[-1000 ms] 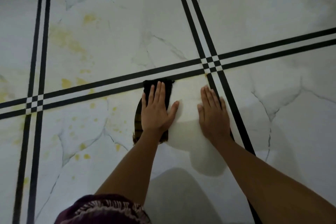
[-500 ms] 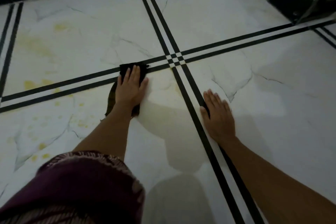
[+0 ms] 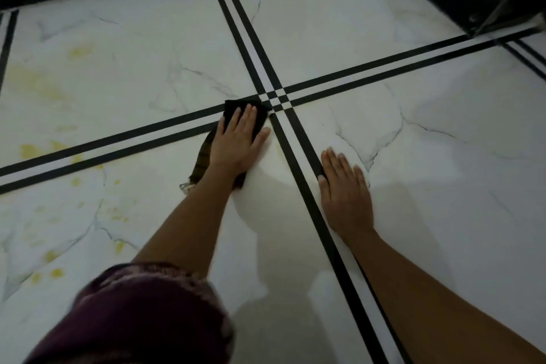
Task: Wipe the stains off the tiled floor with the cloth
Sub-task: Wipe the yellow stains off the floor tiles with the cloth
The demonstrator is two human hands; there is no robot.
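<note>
Cloth [image 3: 233, 111] shifted toward stripe crossing under flat left hand [image 3: 236, 142]; right hand [image 3: 344, 195] flat

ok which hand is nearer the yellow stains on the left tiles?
Left. The left hand presses the cloth by the stripe crossing, with the yellow stains further left. The right hand lies flat right of the stripe, farther away.

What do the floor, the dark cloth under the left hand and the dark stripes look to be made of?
Floor: likely glazed ceramic or porcelain tile printed as marble; grey veins, glossy sheen.
Cloth: soft woven fabric, matte and dark, with a frayed, threadbare corner near the wrist of the left hand.
Stripes: flat black bands, probably printed into the tiles, though inlay cannot be ruled out.
</note>
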